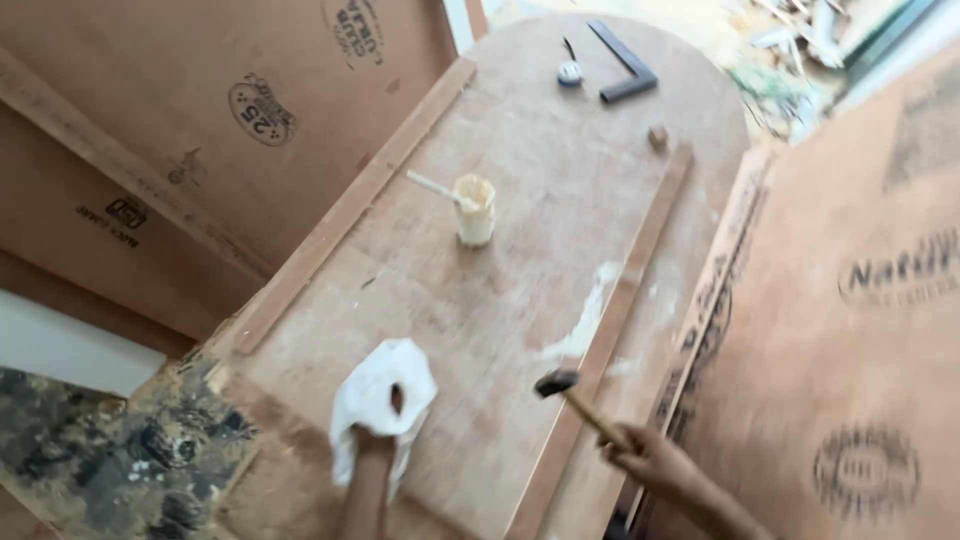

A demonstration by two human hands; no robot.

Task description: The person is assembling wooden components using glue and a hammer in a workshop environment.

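Hammer [572,394] gripped in right hand [655,460], head above wooden strip [620,310] along board's [500,300] right edge; white cloth [380,400] bunched in left hand [372,435]. Best struck squarely, 1 firm grip near handle's end.

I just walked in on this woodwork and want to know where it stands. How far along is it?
Done: pale glue smear spread along the right strip; left strip lies on the board. In hand: right hand grips a hammer; left hand holds a white cloth. Left: no nails visible; smear unwiped.
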